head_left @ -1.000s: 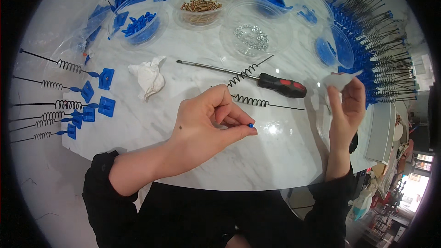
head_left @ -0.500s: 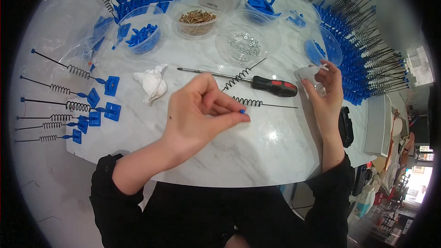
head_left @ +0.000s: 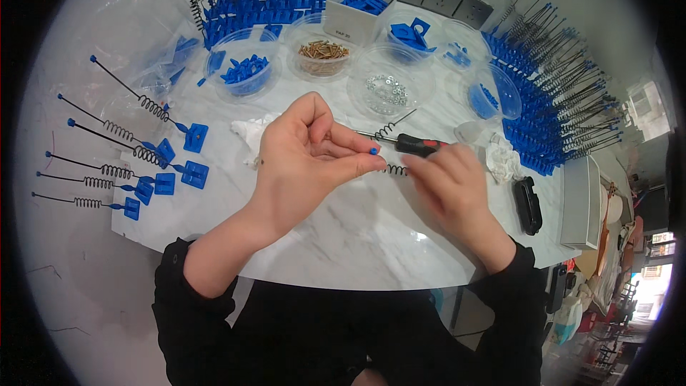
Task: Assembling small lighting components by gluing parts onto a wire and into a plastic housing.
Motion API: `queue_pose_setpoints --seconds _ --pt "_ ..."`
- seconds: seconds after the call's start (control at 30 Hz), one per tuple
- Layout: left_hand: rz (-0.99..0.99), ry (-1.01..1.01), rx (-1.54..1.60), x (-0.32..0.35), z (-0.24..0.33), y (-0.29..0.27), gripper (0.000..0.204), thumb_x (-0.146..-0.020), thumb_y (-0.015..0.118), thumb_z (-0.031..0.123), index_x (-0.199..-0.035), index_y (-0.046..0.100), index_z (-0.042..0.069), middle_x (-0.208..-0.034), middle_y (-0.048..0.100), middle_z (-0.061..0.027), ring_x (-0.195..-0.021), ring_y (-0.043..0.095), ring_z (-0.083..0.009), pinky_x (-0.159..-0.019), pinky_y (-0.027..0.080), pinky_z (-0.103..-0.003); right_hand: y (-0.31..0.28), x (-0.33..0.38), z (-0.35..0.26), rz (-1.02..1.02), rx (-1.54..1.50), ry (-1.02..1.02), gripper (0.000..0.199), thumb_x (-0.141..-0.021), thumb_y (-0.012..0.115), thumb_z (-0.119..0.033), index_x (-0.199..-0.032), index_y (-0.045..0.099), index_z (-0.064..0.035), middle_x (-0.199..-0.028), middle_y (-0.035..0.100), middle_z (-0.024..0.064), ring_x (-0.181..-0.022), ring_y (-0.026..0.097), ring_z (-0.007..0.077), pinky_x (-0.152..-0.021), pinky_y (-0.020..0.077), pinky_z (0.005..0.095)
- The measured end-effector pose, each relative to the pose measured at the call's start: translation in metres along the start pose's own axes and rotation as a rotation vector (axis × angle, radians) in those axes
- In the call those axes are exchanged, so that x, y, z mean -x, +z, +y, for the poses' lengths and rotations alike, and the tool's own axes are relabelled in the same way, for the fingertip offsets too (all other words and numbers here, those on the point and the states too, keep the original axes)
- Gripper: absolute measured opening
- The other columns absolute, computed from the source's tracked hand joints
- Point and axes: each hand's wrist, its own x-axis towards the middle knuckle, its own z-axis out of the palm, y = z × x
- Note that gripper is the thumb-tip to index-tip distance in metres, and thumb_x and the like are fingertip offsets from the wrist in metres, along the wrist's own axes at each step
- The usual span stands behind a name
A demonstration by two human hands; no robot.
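Observation:
Between the thumb and forefinger of my left hand [head_left: 293, 157] sits a small blue cap [head_left: 373, 151]. My right hand [head_left: 454, 189] is close by on the right, its fingers smeared by motion. Those fingers reach over a black coiled spring wire [head_left: 395, 169], partly covered, and whether they grip it does not show. A second spring wire [head_left: 386, 130] lies farther back, crossing the shaft of a screwdriver [head_left: 414, 144] with a black and red handle. Beyond my right hand stands a small translucent white container [head_left: 469, 131].
Tubs of blue pieces [head_left: 246, 75], brass screws [head_left: 321, 57] and metal nuts [head_left: 386, 93] line the back. Spring wires on blue bases [head_left: 193, 136] lie at left. Dense rows of similar assemblies [head_left: 543, 100] flank the right. Crumpled tissue [head_left: 504, 161] and a black case [head_left: 527, 205] lie at right.
My right hand has let go of the white container and moved left toward the spring wire and my left hand. My left hand still pinches the blue cap.

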Motion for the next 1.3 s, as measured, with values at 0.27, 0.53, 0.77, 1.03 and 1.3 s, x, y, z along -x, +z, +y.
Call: queue_pose_setpoints --seconds 0.27,0.53,0.77,1.03,1.3 --pt "-0.047 0.006 0.002 0.003 0.004 -0.001 0.05 -0.075 0.075 -0.012 -0.081 0.03 0.009 -0.084 0.068 -0.0185 -0.083 0.07 -0.0167 -0.072 0.058 -0.026 0.026 -0.038 -0.006 -0.256 0.213 -0.247 0.033 -0.07 0.065 -0.013 -0.103 0.068 -0.0053 -0.078 0.057 0.0015 -0.077 0.057 0.0183 -0.068 0.0431 0.0308" --pt "-0.047 0.044 -0.063 0.004 0.006 -0.005 0.052 -0.074 0.076 -0.013 -0.082 0.03 0.01 -0.085 0.069 -0.0208 -0.084 0.071 -0.0185 -0.073 0.059 -0.025 0.029 -0.043 -0.009 -0.317 0.25 -0.266 0.03 -0.071 0.064 -0.015 -0.099 0.067 -0.0058 -0.074 0.058 0.0013 -0.073 0.06 0.0178 -0.064 0.0451 0.0307" --pt "0.03 0.124 -0.079 -0.002 0.017 -0.012 0.052 -0.073 0.076 -0.012 -0.082 0.03 0.01 -0.085 0.069 -0.0213 -0.083 0.071 -0.0178 -0.072 0.059 -0.024 0.018 -0.034 -0.015 -0.216 0.134 -0.165 0.023 -0.074 0.068 -0.011 -0.096 0.065 -0.0064 -0.06 0.054 -0.0001 -0.05 0.057 0.0193 -0.049 0.0453 0.033" --pt "0.039 0.101 -0.068 -0.005 0.012 -0.015 0.051 -0.074 0.076 -0.011 -0.082 0.03 0.01 -0.085 0.068 -0.0204 -0.083 0.071 -0.0187 -0.071 0.058 -0.024 -0.019 -0.009 -0.04 -0.227 -0.708 0.599 0.014 -0.09 0.058 0.004 -0.103 0.064 0.0003 -0.098 0.073 0.0125 -0.086 0.072 0.0161 -0.073 0.0572 0.026" --pt "-0.003 0.03 -0.112 -0.001 0.004 -0.007 0.051 -0.075 0.076 -0.011 -0.081 0.03 0.01 -0.086 0.068 -0.0186 -0.084 0.071 -0.0179 -0.072 0.059 -0.024 -0.043 0.032 -0.034 -0.081 -1.337 0.675 0.017 -0.092 0.05 0.003 -0.107 0.056 0.0066 -0.103 0.065 0.0327 -0.082 0.072 0.0356 -0.067 0.0593 0.0363"
